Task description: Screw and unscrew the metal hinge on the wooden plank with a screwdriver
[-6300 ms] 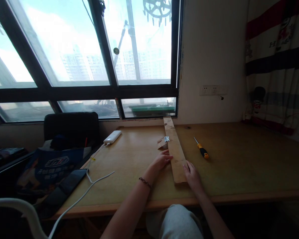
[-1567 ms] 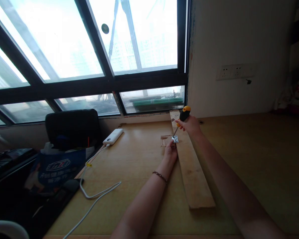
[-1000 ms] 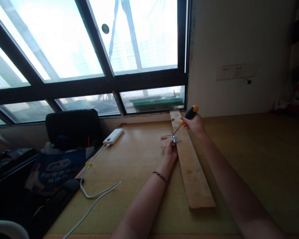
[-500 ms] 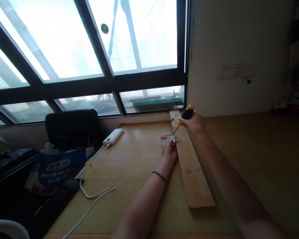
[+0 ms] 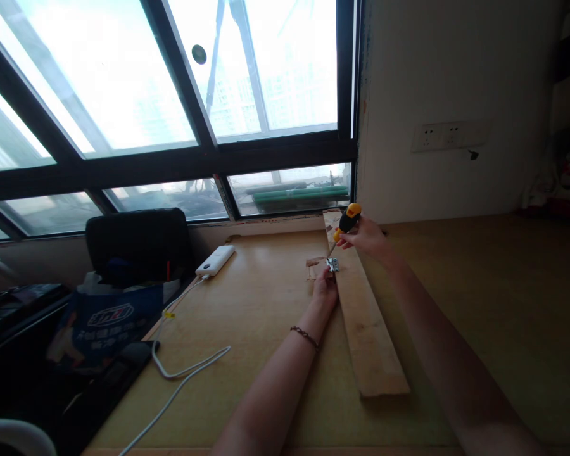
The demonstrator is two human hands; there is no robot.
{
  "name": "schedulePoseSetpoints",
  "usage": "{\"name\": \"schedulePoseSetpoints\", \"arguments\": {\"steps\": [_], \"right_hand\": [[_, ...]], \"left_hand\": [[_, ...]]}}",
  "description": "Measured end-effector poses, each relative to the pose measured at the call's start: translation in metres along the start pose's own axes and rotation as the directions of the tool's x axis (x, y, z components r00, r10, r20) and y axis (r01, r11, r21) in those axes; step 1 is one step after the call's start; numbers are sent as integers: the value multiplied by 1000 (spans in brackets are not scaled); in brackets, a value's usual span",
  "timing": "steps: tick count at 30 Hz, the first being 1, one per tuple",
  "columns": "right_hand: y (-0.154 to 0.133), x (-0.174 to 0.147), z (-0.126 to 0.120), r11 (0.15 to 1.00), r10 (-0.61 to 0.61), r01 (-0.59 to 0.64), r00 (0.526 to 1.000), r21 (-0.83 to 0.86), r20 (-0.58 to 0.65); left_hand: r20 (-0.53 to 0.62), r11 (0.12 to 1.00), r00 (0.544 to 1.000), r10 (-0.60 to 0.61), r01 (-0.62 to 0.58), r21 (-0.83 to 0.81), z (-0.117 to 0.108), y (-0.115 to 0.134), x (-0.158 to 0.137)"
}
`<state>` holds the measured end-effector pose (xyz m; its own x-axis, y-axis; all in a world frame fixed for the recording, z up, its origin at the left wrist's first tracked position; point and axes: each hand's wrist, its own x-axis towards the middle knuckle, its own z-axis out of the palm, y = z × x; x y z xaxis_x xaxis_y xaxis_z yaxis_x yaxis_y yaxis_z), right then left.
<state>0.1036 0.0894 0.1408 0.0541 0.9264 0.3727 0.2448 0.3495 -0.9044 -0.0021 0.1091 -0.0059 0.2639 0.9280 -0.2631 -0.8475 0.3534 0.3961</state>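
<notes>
Gripping a yellow-and-black screwdriver (image 5: 349,219), the right hand (image 5: 365,238) is above the far part of a long wooden board (image 5: 371,332), its fingers wrapped round the lower end of the handle. The tool tilts, handle up, and its shaft slants down and leftward to the far left corner of a metal hinge (image 5: 333,265), so the hinge lies below and to the left of this hand. The hinge bridges the board's left edge and a small wood block (image 5: 315,262) beside it.

The left hand (image 5: 323,290) is just on the near side of the hinge, against the block, with the thumb reaching up to the metal; its other fingers are hidden, so I cannot tell how firmly they close on the block. A braided bracelet (image 5: 304,337) circles that wrist.

The board lies flat on the wooden table (image 5: 266,354), running from the window side toward the person, right of the left hand. Well to the left, a white power bank (image 5: 216,260) rests near the table's left edge, plugged into a white cable (image 5: 190,363) that loops across the tabletop.
</notes>
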Motion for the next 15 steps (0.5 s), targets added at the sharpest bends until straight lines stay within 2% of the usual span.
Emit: {"name": "schedulePoseSetpoints", "arguments": {"steps": [3,7,12,15], "right_hand": [[-2,-1,0,1000,10,-10,1000,11,14],[3,0,3,991,-34,15,989,-131,-145],[18,12,-5,931,-177,33,912,-363,-369],[30,11,-17,848,-307,57,863,-526,-401]], "left_hand": [[-15,1000,1000,-5,5,0,0,0,0],[-26,1000,1000,-1,0,-7,1,0,-1],[-21,1000,1000,-7,7,0,2,1,-4],[-15,1000,1000,-27,27,-1,2,1,-5]]}}
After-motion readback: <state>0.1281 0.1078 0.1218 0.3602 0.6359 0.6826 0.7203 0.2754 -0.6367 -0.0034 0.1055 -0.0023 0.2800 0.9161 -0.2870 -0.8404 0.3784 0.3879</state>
